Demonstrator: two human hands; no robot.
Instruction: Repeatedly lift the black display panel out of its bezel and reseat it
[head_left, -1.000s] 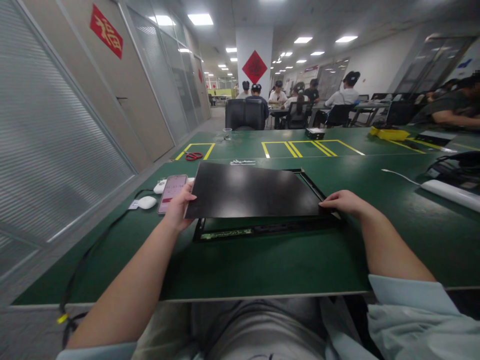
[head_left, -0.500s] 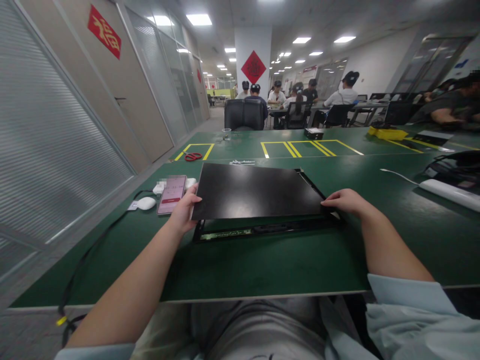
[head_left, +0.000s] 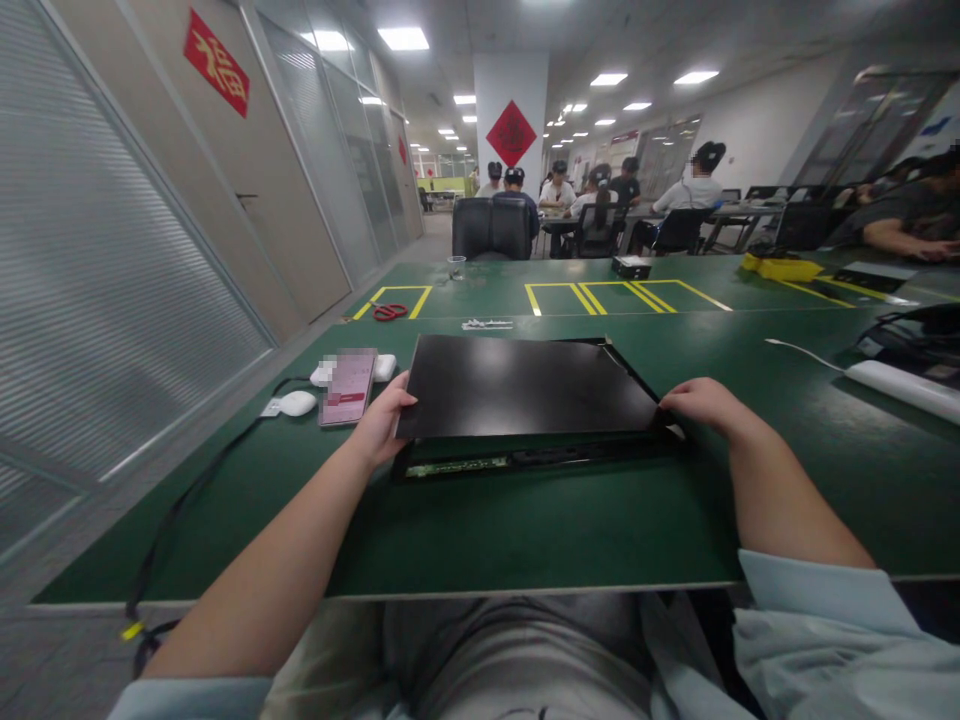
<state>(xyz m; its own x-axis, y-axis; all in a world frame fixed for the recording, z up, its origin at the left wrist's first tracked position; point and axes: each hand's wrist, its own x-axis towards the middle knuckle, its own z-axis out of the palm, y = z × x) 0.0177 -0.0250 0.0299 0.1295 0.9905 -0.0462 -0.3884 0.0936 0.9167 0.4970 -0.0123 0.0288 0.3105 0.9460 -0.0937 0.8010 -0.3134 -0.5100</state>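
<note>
A big green table [head_left: 540,540] stands in front of the person. A black frame [head_left: 637,372] lies on it, mostly hidden under a flat black sheet [head_left: 525,390]. The sheet sits over the frame with its left side held up a bit. The left hand [head_left: 385,422] holds that side, thumb on top; its other fingers go behind the edge, so I can't see them all. The right hand [head_left: 701,402] has finger and thumb close together by the sheet's right front corner, next to the frame. I can't tell if they grip the sheet, the frame, or only touch. A phone [head_left: 349,388] with a pink screen lies near the left hand, its words too blurry to read. A thin green strip [head_left: 457,467] shows along the frame's front.
</note>
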